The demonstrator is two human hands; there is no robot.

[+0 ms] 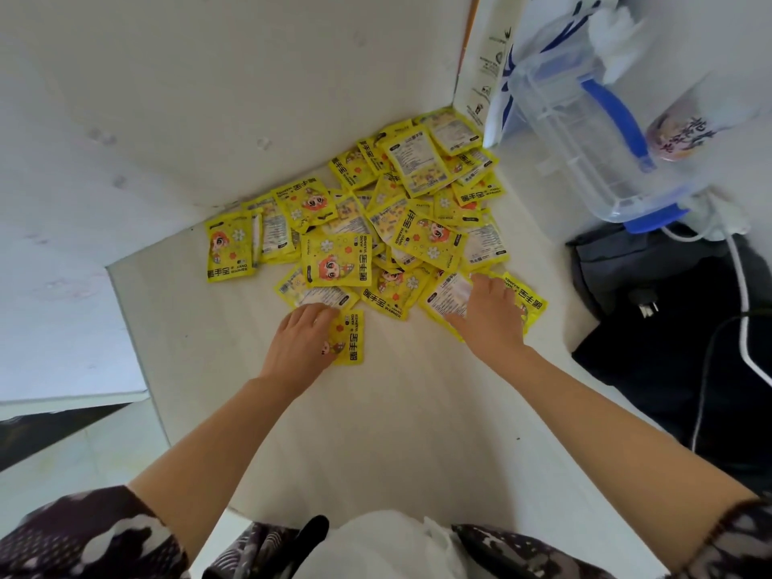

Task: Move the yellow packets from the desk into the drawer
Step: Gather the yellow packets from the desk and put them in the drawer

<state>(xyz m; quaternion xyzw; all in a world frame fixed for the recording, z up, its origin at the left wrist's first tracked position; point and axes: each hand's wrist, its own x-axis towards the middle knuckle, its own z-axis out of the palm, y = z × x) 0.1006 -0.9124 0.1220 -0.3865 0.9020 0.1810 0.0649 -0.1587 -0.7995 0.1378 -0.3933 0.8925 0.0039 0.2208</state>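
Note:
A heap of several yellow hand-warmer packets (376, 219) lies on the white desk (376, 411), spreading back into the corner by the wall. My left hand (303, 342) lies palm down on the near edge of the heap, with one yellow packet (351, 338) under its fingers and thumb. My right hand (486, 313) rests flat on packets at the heap's right edge, covering one with its white back side up (449, 296). No drawer is in view.
A clear plastic jug with a blue handle (585, 131) stands at the right on the desk. Dark bags (668, 319) and white cables (743, 286) fill the right side. A white board (480, 56) leans in the corner. White plastic (388, 541) sits near my body.

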